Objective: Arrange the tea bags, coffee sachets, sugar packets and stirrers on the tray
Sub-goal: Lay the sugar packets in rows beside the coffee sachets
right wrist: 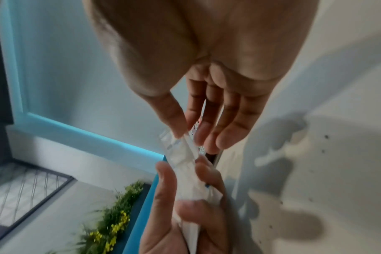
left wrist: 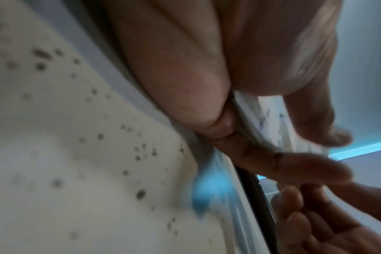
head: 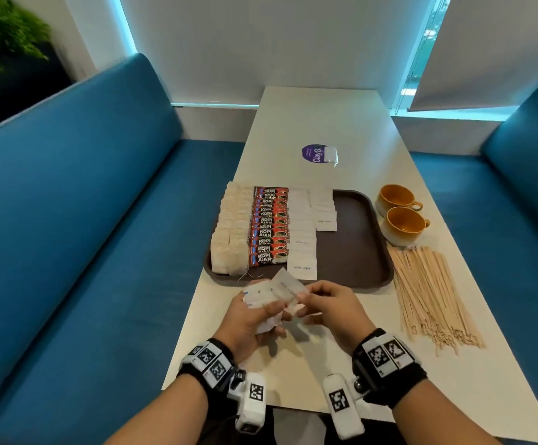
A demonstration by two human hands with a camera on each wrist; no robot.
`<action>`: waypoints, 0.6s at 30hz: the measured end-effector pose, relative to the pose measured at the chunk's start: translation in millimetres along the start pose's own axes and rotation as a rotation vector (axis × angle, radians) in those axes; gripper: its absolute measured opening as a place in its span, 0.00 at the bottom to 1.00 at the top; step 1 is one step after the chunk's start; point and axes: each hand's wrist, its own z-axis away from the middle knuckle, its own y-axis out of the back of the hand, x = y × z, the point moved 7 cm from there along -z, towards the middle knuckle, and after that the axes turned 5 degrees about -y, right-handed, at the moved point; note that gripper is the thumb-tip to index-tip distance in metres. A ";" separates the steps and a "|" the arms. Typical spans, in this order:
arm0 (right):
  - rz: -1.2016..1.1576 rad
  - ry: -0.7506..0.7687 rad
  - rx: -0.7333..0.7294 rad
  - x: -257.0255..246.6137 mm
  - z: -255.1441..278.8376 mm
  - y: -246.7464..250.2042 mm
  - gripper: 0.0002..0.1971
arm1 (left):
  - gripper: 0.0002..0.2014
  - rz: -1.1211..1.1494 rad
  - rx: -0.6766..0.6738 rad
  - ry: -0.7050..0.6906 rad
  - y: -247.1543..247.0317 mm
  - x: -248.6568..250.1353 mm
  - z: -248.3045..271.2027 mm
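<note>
A brown tray (head: pixel 357 245) holds a column of tea bags (head: pixel 229 232), a column of red coffee sachets (head: pixel 269 229) and two columns of white sugar packets (head: pixel 303 239). Wooden stirrers (head: pixel 431 293) lie in a heap on the table right of the tray. Just in front of the tray, my left hand (head: pixel 254 316) grips a small stack of sugar packets (head: pixel 261 297). My right hand (head: pixel 325 303) pinches the top packet (right wrist: pixel 180 147) of that stack between thumb and fingers.
Two yellow cups (head: pixel 400 213) stand right of the tray, behind the stirrers. A purple round sticker with a small white packet (head: pixel 320 154) lies farther back on the white table (head: pixel 325 117). Blue benches (head: pixel 100 194) flank the table.
</note>
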 end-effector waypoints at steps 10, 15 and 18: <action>-0.006 0.001 0.056 7.3 2.6 11.9 0.05 | 0.28 0.062 0.033 -0.027 3.2 0.5 -2.9; 0.009 0.081 0.104 6.2 3.4 6.7 0.07 | 0.30 0.022 -0.002 -0.053 2.6 -2.1 -3.4; 0.056 0.186 0.073 -2.6 6.9 5.4 0.09 | 0.27 0.021 0.014 -0.044 5.0 -4.6 -3.2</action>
